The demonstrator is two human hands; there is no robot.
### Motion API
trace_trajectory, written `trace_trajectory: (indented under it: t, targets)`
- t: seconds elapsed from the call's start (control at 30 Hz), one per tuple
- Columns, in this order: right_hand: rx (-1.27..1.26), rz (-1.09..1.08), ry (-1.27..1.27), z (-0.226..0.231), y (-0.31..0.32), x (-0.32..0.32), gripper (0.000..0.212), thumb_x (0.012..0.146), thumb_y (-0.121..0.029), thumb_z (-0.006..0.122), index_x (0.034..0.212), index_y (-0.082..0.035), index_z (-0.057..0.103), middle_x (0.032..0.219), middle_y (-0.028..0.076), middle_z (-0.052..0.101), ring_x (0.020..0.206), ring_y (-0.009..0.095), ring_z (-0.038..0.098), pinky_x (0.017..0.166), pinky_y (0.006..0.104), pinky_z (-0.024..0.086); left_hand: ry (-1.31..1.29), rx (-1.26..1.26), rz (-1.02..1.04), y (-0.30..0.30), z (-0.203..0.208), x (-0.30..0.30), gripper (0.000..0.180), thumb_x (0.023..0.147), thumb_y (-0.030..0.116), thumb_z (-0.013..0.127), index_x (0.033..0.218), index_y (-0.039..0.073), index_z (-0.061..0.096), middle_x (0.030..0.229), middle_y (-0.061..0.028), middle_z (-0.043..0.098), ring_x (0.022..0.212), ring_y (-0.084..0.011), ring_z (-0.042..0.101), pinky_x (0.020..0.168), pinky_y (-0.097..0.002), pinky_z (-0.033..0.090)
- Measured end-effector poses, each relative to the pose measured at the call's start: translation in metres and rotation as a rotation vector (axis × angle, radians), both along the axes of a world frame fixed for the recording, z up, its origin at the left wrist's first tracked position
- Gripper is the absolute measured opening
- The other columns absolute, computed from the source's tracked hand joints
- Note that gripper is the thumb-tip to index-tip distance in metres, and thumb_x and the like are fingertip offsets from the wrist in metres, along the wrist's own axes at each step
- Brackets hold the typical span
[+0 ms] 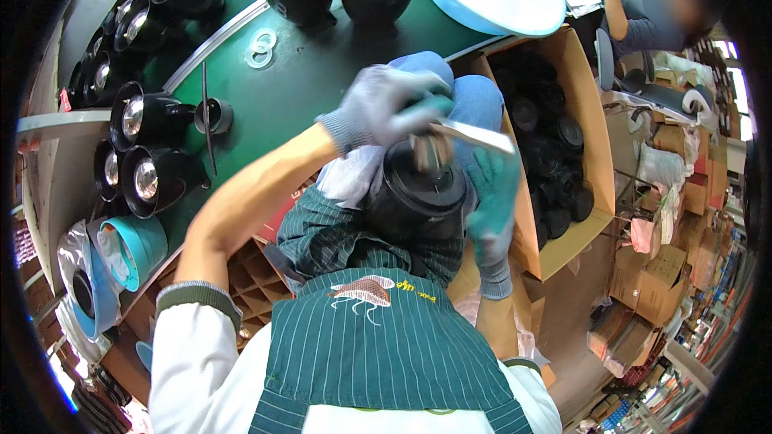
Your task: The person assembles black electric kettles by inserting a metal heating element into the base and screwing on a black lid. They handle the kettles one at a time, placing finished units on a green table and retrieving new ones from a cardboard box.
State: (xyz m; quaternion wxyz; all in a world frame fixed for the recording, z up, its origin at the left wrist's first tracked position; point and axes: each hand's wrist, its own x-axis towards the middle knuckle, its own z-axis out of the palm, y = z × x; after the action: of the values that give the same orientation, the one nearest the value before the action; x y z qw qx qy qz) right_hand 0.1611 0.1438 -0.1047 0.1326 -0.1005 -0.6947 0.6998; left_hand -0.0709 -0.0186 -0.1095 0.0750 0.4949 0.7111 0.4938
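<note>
- We see a green table (297, 96) curving across the upper left.
- Stacked cardboard boxes (659, 273) crowd the floor (575, 329) at right.
- Daylight glares at the far right edge.

Left hand (386, 104) wore a grey knit glove and was raised in front of the torso, fingers curled shut in a grip, blurred by motion. Left forearm was bare, running up from a bent elbow at lower left; a white sleeve with a dark cuff covered the upper arm. Right hand (492, 197) wore a teal glove, fingers pointing up and spread, palm turned inward. Right forearm rose bare from the lower edge.
</note>
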Motion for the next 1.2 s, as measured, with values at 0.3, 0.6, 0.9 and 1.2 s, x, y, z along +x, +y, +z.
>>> trace_trajectory:
  t: [0.3, 0.6, 0.9, 1.2]
  targets:
    - [0.776, 0.224, -0.043, -0.004, -0.008, 0.002, 0.068, 0.072, -0.052, 0.086, 0.129, -0.016, 0.073, 0.147, 0.023, 0.054, 0.141, 0.05, 0.044, 0.115, 0.0576, 0.039, -0.192, -0.573, 0.994, -0.168, -0.076, -0.002, 0.053, 0.092, 0.049, 0.069, 0.127, 0.009, 0.067, 0.105, -0.0171, 0.075, 0.091, -0.0335, 0.073, 0.081, -0.041, 0.056]
    - [0.353, -0.134, 0.18, 0.051, 0.039, -0.002, 0.073, 0.07, -0.036, 0.093, 0.128, 0.001, 0.069, 0.142, 0.02, 0.061, 0.14, 0.036, 0.05, 0.117, 0.0465, 0.038, 0.291, -0.906, 0.943, -0.21, -0.134, -0.018, 0.072, 0.09, 0.063, 0.064, 0.139, 0.011, 0.057, 0.114, -0.0155, 0.071, 0.107, -0.0355, 0.068, 0.089, -0.0499, 0.052]
    - [-1.164, -0.047, 0.072, 0.007, 0.053, -0.05, 0.074, 0.101, -0.065, 0.047, 0.151, -0.01, 0.049, 0.148, 0.011, 0.057, 0.131, 0.03, 0.057, 0.111, 0.0485, 0.048, 0.038, -0.249, 0.497, -0.117, 0.027, 0.04, 0.103, 0.077, 0.046, 0.085, 0.155, -0.001, 0.039, 0.151, -0.0255, 0.047, 0.14, -0.0407, 0.047, 0.118, -0.0491, 0.037]
    - [0.183, -0.069, -0.202, -0.036, -0.002, -0.047, 0.065, 0.106, -0.061, 0.042, 0.148, -0.012, 0.052, 0.142, 0.014, 0.06, 0.124, 0.027, 0.063, 0.097, 0.0434, 0.056, 0.131, 0.02, 0.366, -0.054, 0.093, 0.061, 0.094, 0.053, 0.048, 0.101, 0.124, 0.001, 0.061, 0.106, -0.0125, 0.071, 0.09, -0.0263, 0.072, 0.084, -0.0372, 0.057]
